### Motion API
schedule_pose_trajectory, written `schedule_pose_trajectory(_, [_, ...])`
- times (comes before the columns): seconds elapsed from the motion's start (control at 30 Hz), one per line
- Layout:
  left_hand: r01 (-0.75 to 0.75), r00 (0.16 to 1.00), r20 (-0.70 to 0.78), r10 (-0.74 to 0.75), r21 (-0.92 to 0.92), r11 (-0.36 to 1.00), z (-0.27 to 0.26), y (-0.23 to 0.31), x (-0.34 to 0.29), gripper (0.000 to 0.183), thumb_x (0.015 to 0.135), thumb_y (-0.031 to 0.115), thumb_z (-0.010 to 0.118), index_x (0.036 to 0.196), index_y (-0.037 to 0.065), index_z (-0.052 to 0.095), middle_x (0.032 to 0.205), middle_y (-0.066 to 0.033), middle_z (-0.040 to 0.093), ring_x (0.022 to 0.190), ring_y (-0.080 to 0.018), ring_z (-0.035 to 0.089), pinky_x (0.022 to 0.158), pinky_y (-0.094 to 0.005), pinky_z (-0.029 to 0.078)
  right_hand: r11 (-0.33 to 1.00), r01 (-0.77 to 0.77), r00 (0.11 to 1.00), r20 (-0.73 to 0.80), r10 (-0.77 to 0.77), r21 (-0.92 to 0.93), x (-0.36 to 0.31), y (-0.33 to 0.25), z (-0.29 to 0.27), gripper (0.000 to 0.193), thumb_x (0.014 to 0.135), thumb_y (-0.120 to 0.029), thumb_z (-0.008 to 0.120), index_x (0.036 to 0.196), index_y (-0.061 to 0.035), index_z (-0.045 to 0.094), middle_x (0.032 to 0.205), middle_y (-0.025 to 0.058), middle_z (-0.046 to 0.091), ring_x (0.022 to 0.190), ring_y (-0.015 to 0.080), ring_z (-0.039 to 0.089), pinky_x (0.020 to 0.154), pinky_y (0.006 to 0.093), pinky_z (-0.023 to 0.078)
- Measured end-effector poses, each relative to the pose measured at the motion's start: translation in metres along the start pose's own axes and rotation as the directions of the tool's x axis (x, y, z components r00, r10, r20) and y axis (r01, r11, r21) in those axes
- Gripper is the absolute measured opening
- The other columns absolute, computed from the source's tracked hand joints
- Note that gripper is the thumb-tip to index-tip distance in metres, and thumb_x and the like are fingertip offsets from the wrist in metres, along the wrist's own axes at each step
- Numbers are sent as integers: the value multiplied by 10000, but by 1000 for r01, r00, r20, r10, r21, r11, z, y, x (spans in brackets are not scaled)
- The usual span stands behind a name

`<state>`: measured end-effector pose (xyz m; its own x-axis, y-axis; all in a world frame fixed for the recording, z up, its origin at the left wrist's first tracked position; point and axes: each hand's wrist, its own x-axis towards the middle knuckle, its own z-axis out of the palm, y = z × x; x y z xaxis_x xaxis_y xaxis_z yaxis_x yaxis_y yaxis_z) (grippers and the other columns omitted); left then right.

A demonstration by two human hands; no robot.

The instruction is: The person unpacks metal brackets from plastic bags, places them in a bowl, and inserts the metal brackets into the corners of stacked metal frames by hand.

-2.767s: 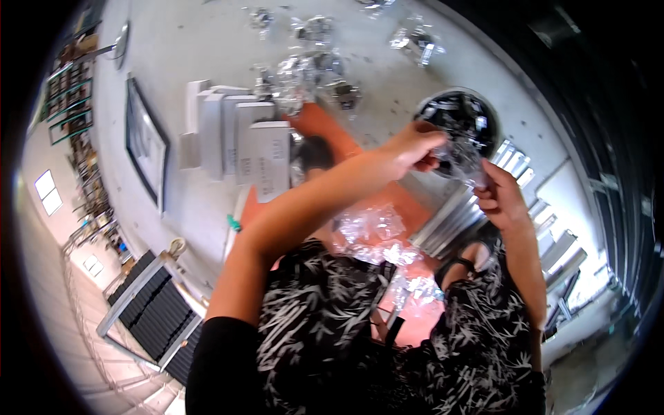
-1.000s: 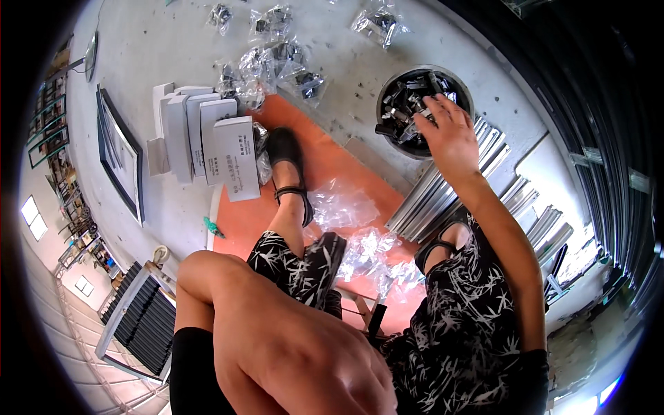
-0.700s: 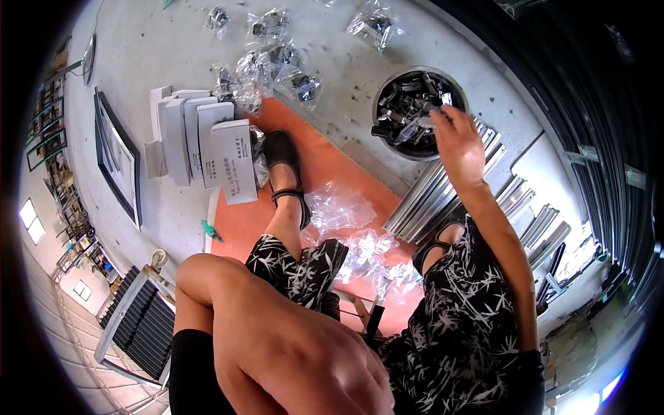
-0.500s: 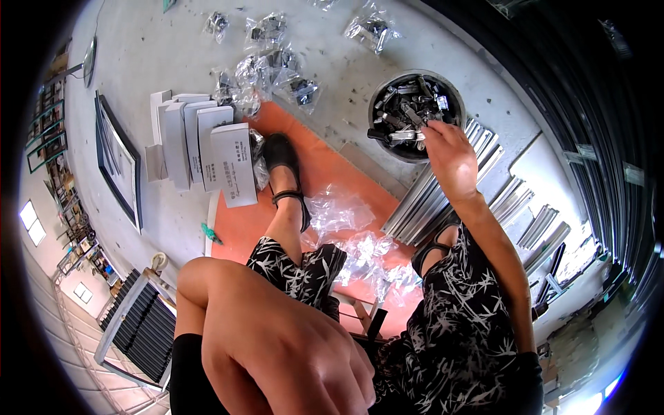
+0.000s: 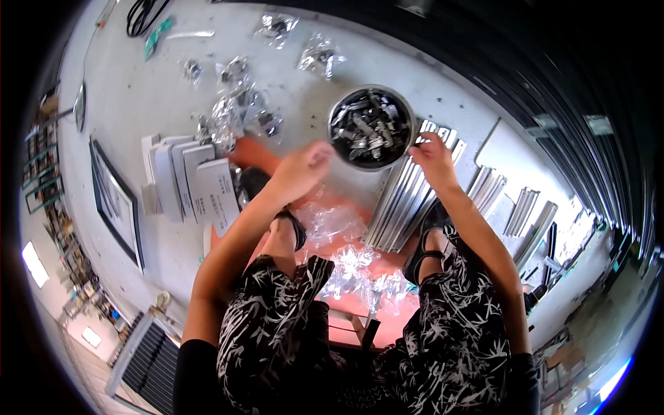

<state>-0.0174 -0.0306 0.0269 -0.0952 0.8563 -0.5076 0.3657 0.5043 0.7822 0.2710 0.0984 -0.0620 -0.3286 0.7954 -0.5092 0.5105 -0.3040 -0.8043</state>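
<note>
Basin (image 5: 370,167) on the floor (image 5: 124,117), piled with loose metal pieces (image 5: 373,128), right hand (image 5: 434,160) curled at its right side, left hand (image 5: 304,169) blurred opposite, grip of either impossible to tell, with wrappers (image 5: 353,270) seemingly emptied nearby and filled bags (image 5: 238,104) apparently unopened.
</note>
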Motion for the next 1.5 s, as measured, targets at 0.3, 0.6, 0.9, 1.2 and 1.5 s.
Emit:
schedule_pose_trajectory(0.3, [195, 952, -194, -238, -216, 957, 19, -57, 48, 300, 917, 113, 577, 1206, 49, 530, 1081, -73, 616, 973, -158, 604, 825, -289, 492, 883, -352, 935, 163, 316, 311, 5, -34, 22, 319, 841, -20, 589, 1132, 87, 510, 1017, 186, 630, 896, 247, 688, 694, 344, 640])
schedule_pose_trajectory(0.6, [229, 973, 95, -213, -564, 793, 25, 40, 23, 448, 915, 226, 638, 1296, 40, 493, 1097, -26, 586, 981, -130, 573, 812, -299, 484, 791, -357, 934, 214, 287, 498, -41, -56, -22, 244, 849, 64, 513, 1092, 59, 537, 951, 144, 664, 820, 268, 703, 675, 401, 632])
schedule_pose_trajectory(0.9, [224, 974, 177, -144, -625, 748, 13, 46, 2, 363, 966, 194, 597, 1267, 19, 497, 1092, -77, 613, 980, -191, 621, 825, -354, 528, 760, -313, 945, 110, 307, 570, -77, -49, -34, 214, 898, 53, 493, 1104, 35, 547, 1001, 123, 673, 839, 269, 699, 700, 416, 625])
schedule_pose_trajectory(1.2, [187, 972, -27, -233, -514, 837, -23, 10, -73, 266, 985, 213, 545, 1157, 15, 585, 994, -60, 632, 901, -155, 617, 803, -287, 509, 689, -258, 949, 45, 311, 677, -162, 18, -99, 253, 861, 66, 501, 1107, 49, 554, 995, 133, 659, 832, 275, 690, 673, 382, 606])
schedule_pose_trajectory(1.5, [274, 928, -102, -357, -461, 844, -22, -86, -236, 273, 984, 223, 534, 1133, 8, 610, 868, -46, 646, 812, -150, 607, 741, -252, 476, 458, 120, 844, -334, 420, 881, -294, 17, -156, 174, 847, 12, 535, 1011, 24, 592, 854, 122, 678, 693, 243, 683, 556, 347, 585])
